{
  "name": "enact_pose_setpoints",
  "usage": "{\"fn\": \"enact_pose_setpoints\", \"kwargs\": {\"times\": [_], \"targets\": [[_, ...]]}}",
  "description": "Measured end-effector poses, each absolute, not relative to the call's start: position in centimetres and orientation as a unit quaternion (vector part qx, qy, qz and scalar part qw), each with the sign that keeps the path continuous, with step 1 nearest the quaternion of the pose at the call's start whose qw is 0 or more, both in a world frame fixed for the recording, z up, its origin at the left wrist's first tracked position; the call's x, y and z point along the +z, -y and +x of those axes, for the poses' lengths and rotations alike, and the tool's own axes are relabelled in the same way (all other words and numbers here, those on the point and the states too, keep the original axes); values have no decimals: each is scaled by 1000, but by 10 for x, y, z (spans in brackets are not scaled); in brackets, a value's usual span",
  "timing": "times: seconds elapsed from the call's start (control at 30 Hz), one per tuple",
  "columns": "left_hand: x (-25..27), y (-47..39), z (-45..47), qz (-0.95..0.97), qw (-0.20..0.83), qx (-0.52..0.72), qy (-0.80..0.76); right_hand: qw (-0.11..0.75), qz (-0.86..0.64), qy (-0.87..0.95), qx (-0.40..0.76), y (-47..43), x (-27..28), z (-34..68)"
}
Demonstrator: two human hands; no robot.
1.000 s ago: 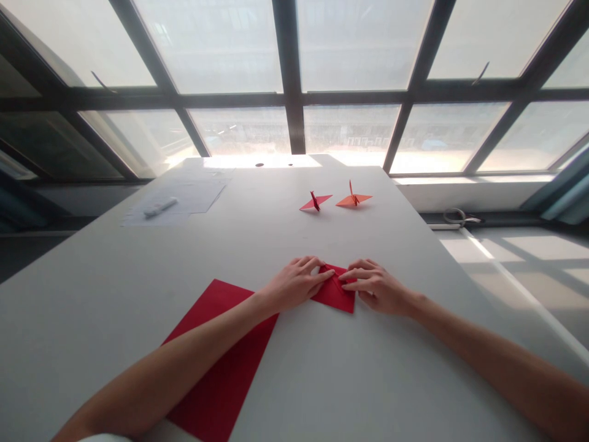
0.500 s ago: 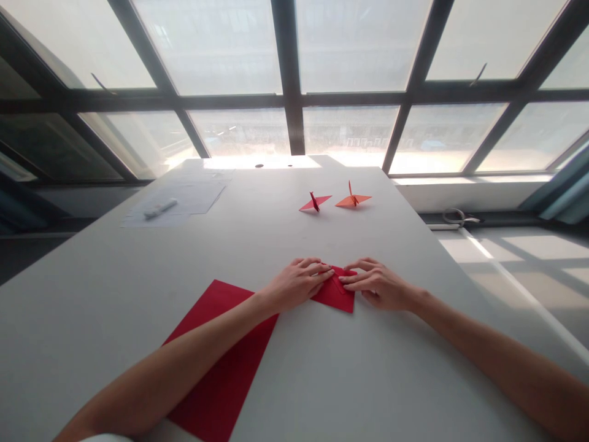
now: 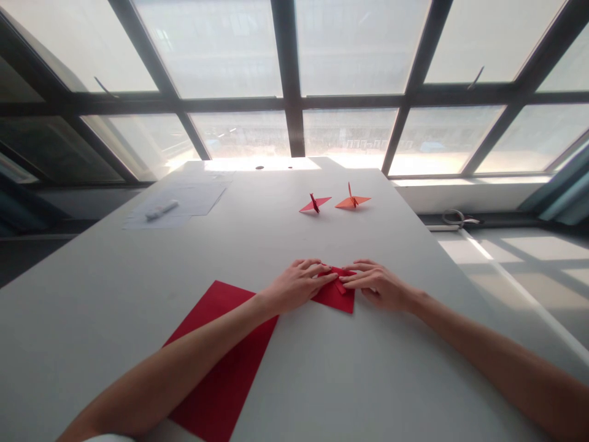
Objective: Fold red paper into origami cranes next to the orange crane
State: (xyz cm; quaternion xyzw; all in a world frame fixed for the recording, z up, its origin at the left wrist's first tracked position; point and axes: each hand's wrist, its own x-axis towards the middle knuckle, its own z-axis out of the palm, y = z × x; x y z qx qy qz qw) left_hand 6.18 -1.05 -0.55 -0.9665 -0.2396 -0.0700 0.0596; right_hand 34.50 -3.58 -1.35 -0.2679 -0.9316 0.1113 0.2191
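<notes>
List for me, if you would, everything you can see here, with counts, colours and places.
Table: one, white, centre
Folded paper: one, red, mid-table
Larger sheet: one, red, near left of folded paper
Crane: one, red, further back
Second crane: one, orange, right of the red one
Loose papers: several, white, far left
Tube-like item: one, white, on the loose papers
Window frame: one grid, dark, background
Curtains: two, blue-grey, outer sides
Coiled item: one, greyish, right of table
Left grip: one, bare, fingers on folded paper
Right grip: one, bare, fingers at folded paper's right side
</notes>
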Motion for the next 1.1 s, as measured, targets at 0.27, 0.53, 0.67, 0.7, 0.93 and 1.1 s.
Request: {"fn": "enact_pose_setpoints", "kwargs": {"times": [0.27, 0.53, 0.67, 0.7, 0.93, 1.1], "targets": [[-5, 10, 62, -968, 61, -68, 234, 181, -304, 931, 86, 43, -14, 334], [-6, 10, 62, -967, 58, -68, 239, 121, -295, 943, 91, 44, -13, 340], [-5, 11, 62, -967, 59, -66, 238, 148, -319, 932, 84, 41, -15, 341], [-5, 11, 62, -967, 58, -65, 238, 151, -325, 931, 78, 41, -16, 341], [-7, 10, 60, -968, 58, -64, 235, 122, -332, 933, 62, 41, -16, 339], [-9, 10, 59, -967, 61, -67, 239, 106, -332, 937, 30, 49, -12, 340]]}}
